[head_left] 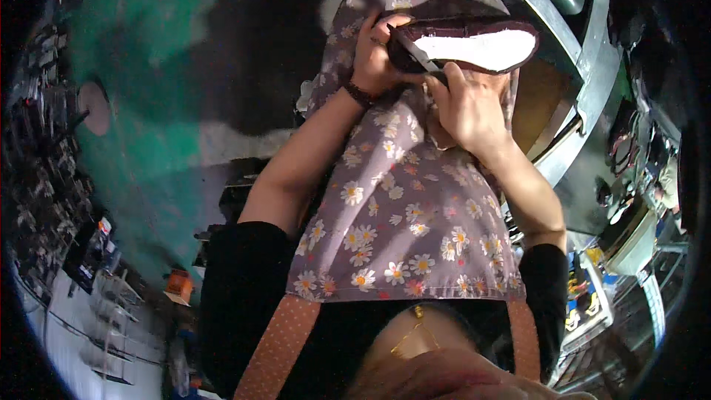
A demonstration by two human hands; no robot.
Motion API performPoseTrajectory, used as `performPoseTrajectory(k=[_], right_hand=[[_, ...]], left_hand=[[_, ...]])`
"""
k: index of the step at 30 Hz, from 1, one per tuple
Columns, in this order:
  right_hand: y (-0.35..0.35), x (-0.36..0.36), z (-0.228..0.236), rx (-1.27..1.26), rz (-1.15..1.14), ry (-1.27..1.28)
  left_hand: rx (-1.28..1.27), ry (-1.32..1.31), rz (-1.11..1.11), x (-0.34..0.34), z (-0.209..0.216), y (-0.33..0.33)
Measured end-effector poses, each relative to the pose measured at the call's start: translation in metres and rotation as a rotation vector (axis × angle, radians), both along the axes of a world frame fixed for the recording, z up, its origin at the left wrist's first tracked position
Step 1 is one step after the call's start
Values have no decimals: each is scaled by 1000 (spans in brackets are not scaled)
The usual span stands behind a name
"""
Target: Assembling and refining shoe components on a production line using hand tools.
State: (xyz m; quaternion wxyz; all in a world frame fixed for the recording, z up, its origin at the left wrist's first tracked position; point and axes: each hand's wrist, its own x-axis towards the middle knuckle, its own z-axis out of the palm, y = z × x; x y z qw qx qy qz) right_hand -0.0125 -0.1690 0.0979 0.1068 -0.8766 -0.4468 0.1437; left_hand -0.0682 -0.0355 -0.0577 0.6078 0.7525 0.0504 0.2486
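Observation:
A dark maroon shoe upper [466,30] lies sideways over my lap, its white sole side [478,49] facing up. At its left end my left hand [376,55] grips it, fingers wrapped round the edge. A narrow, flat grey metal blade [418,52] slants across that same end. My right hand [472,107] is closed round the near end of this blade; its handle is hidden in my fingers. Beneath both hands spreads a mauve apron [392,207] with a daisy print.
Curved grey metal rails [592,52] stand close beyond my right hand, next to a brown panel [539,96]. Green floor [141,104] stretches to the left, with a round pale disc [94,108] and an orange box [178,284]. Cluttered racks line the far left.

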Motion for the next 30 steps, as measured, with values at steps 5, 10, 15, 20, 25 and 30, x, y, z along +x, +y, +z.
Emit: performPoseTrajectory(k=[5,10,15,20,25,30], right_hand=[[-5,-4,34,430,-43,155],[-4,2,-4,-6,-83,67],[-9,-7,16,514,-10,121],[6,-13,-3,-132,-288,244],[-25,-5,12,482,-595,335],[-53,7,14,557,-645,-19]], left_hand=[[303,-52,160,-7,-2,-1],[-736,346,-30,-2,-7,-9],[298,-66,136,-2,-4,5],[-214,92,-70,-7,-3,12],[-252,39,-30,-7,62,36],[-486,-216,-412,3,135,81]])
